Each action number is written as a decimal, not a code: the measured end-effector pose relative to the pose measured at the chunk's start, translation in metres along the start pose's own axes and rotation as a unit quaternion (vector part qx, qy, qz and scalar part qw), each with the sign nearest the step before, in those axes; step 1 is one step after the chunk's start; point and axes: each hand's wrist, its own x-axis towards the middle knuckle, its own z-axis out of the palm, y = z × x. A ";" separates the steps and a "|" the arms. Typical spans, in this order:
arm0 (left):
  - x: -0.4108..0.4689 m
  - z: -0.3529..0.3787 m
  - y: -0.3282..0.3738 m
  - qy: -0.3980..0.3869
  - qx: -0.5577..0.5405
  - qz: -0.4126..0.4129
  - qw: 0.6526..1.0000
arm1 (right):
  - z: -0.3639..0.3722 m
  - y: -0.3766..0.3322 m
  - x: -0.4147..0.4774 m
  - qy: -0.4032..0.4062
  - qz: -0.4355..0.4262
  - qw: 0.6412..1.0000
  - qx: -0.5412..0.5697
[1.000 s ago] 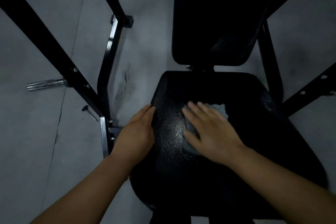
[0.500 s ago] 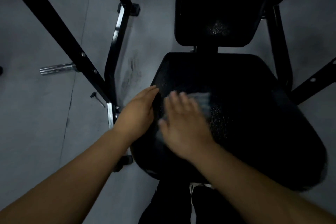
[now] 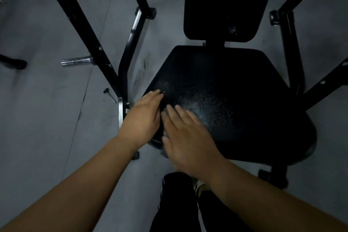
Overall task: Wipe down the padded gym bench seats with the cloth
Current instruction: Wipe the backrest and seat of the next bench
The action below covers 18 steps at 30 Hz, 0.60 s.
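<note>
**Wipe in progress at near-left corner of seat**

Grey floor (image 3: 47, 118) fills the bkgd, w/ black frame bars (image 3: 82, 30) splaying out on either side. Biggest item is the seat pad (image 3: 235, 100), centre-right, black & pebbled. Beyond it stands the back pad (image 3: 222, 2), set apart by a narrow gap.

Both hands are at the seat's near-left corner. I've got the left hand (image 3: 143, 118) flat on the left edge, fingers straight, holding nothing; looks like bracing. Just beside it is the right hand (image 3: 188, 137), motion-blurred, fingers straight & spread. Its palm presses down on the cloth (image 3: 195, 110), not gripping it. Cloth shows only as a pale smear past the fingertips, so I can't tell its full outline.

Key relation: nearly all the seat lies right & fwd of the cloth, w/ its long axis running from me toward the back pad. So I judge the next stroke goes rightward and away, w/ the right hand doing it.

Small stuff: chrome peg (image 3: 77, 61) on the left bar, loose pin (image 3: 109, 95) on the floor.
</note>
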 end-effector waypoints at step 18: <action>0.000 0.043 0.086 -0.038 0.090 0.096 0.991 | -0.028 0.179 -0.037 0.025 0.291 0.956 -0.028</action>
